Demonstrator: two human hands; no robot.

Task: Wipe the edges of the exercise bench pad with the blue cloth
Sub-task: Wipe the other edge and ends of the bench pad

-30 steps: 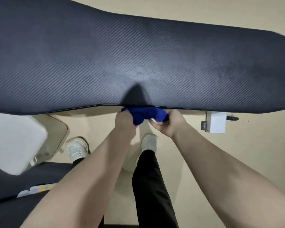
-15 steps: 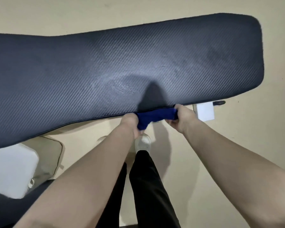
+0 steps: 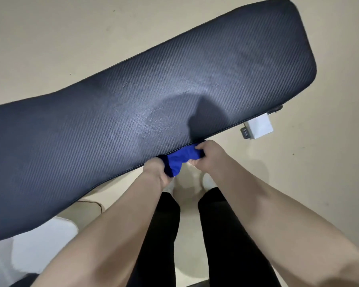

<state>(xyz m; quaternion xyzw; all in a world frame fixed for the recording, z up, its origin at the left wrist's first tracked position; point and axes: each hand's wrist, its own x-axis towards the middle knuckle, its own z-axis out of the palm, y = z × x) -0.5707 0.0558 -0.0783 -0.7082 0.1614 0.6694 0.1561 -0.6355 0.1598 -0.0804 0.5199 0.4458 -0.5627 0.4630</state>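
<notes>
The long black textured bench pad [image 3: 153, 100] runs diagonally across the view, its rounded right end at the upper right. A blue cloth [image 3: 181, 159] is stretched against the pad's near edge. My left hand [image 3: 157, 172] grips the cloth's left end just below the edge. My right hand [image 3: 208, 156] pinches the cloth's right end against the edge. Part of the cloth is hidden inside both fists.
A white block with a small black part [image 3: 258, 126] sticks out under the pad near its right end. A white object [image 3: 29, 249] lies on the floor at lower left. My black-trousered legs [image 3: 226, 235] and white shoes stand on the beige floor [image 3: 319, 162] below the hands.
Both hands with the cloth have slid rightwards along the pad's near edge, closer to the white block. The view has turned, so the pad now looks tilted and its right end shows.
</notes>
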